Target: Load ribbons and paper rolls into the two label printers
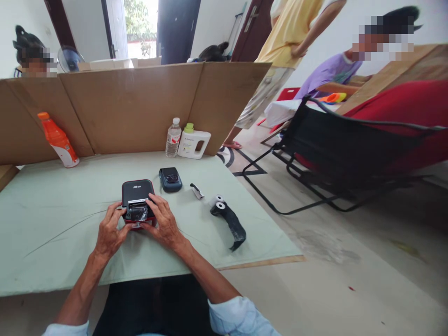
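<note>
Head view gives me a boxy black-and-red plastic device [137, 189] on pale-green cloth [70, 263]. The left hand [109, 231] and right hand [166, 224] curl their fingers around its near corners, presumably to steady it.

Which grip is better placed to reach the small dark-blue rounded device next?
Probably the right grip: it's nearer that small dark-blue rounded device. The left grip is farther, at the left side of the black-and-red boxy device.

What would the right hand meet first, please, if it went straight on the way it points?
The right hand would likely meet the black device first; its fingers appear to rest at that device's near right side.
</note>
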The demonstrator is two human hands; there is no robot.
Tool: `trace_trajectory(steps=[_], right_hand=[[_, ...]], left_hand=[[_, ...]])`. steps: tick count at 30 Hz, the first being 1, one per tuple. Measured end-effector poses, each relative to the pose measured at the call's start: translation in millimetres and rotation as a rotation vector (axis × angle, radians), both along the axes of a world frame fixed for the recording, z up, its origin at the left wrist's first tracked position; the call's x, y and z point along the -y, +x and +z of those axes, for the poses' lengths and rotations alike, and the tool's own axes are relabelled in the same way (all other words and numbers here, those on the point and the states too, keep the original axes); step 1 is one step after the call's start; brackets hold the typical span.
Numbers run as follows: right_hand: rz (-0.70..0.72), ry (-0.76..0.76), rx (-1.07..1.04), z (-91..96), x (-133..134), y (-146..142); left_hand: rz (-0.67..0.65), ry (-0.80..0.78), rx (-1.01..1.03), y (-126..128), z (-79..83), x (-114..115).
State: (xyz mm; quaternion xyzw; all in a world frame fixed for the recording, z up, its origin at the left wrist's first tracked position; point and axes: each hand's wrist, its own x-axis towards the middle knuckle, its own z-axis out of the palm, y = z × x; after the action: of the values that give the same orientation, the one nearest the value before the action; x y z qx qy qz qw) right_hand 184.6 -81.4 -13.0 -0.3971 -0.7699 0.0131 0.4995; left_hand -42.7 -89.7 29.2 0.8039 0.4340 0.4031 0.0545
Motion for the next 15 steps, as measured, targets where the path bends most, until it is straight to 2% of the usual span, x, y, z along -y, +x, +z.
trace_trajectory(steps=[10, 15], right_hand=[[-0.020, -0.043, 0.001, -1.1, -1.3, -2.9], [-0.016, -0.068, 0.004, 0.1, 0.1, -3.0]], left_hand=[[0.037, -0.084, 0.004, 1.6, 6.3, -0.8], [0.064, -0.131, 0.044, 2.2, 2.1, 2.1]])
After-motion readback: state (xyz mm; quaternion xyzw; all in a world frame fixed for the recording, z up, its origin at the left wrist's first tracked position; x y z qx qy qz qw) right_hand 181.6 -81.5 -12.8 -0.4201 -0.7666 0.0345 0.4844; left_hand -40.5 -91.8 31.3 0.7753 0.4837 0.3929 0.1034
